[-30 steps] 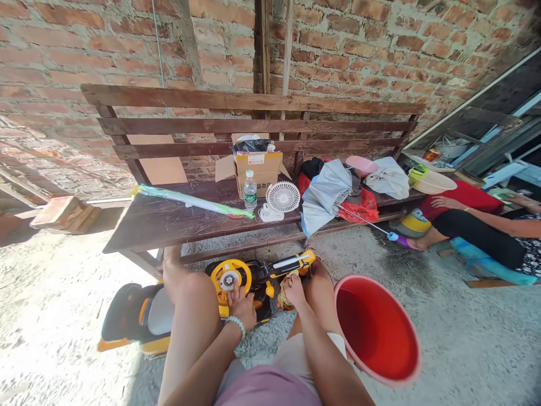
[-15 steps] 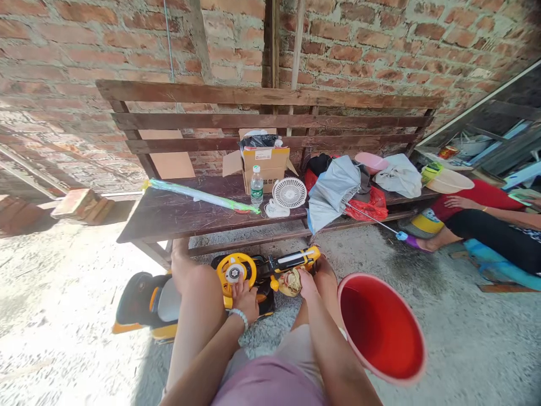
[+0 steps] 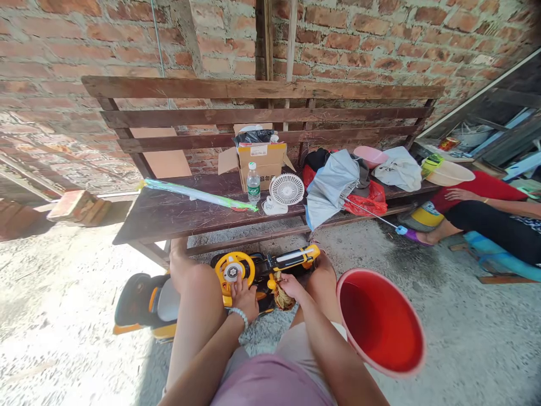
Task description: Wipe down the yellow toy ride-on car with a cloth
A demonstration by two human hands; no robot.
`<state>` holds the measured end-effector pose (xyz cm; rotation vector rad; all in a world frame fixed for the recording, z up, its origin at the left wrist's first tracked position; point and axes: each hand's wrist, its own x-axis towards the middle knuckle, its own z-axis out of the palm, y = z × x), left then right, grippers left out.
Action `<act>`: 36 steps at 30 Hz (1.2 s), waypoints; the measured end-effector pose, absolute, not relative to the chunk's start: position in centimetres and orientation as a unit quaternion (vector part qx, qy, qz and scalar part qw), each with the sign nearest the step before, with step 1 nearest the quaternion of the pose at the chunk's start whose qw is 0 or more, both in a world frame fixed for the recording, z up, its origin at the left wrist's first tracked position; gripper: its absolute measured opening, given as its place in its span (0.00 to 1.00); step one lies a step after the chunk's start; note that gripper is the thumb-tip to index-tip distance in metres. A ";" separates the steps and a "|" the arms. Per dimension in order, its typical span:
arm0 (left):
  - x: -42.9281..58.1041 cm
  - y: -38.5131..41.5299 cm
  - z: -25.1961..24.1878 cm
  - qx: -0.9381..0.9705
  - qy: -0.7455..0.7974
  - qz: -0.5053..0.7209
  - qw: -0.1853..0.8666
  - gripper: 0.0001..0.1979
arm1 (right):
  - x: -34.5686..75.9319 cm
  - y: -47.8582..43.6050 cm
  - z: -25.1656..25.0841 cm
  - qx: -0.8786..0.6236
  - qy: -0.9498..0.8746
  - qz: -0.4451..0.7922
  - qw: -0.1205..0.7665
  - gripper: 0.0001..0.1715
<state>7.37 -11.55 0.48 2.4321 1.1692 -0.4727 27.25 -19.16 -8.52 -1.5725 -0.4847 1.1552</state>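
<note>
Seen from the head camera, the left hand [image 3: 244,300] braces its fingers [image 3: 237,286] on a yellow toy steering wheel [image 3: 234,269], apparently steadying it, though any grip is unclear. The right hand [image 3: 291,286] clenches a crumpled tan wad [image 3: 282,298] above the toy, a red bucket [image 3: 380,321] tilted open just beside it.

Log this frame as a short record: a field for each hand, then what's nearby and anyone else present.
View: head camera, looking down
Left hand: on the yellow steering wheel of a yellow-and-black ride-on toy
Right hand: holding a crumpled tan object, identity unclear
Nearby: tilted red plastic basin beside the right leg
Behind: wooden bench with cardboard box, water bottle, white fan, grey umbrella
Other people: one seated person at right
</note>
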 end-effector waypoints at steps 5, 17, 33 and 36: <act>7.4 -11.4 -0.3 0.872 0.418 -0.161 0.197 0.28 | 26.7 -19.2 -7.6 -0.710 -0.369 0.381 0.464 0.07; 7.2 -11.5 0.4 0.878 0.410 -0.155 0.194 0.25 | 25.7 -19.5 -6.0 -0.809 -0.494 0.286 0.140 0.22; 6.8 -11.3 0.0 0.879 0.401 -0.153 0.210 0.26 | 27.0 -20.1 -9.9 -0.835 -0.415 0.348 0.098 0.25; 6.8 -11.3 -0.4 0.879 0.400 -0.148 0.213 0.25 | 26.0 -19.8 -9.5 -0.825 -0.449 0.334 0.087 0.28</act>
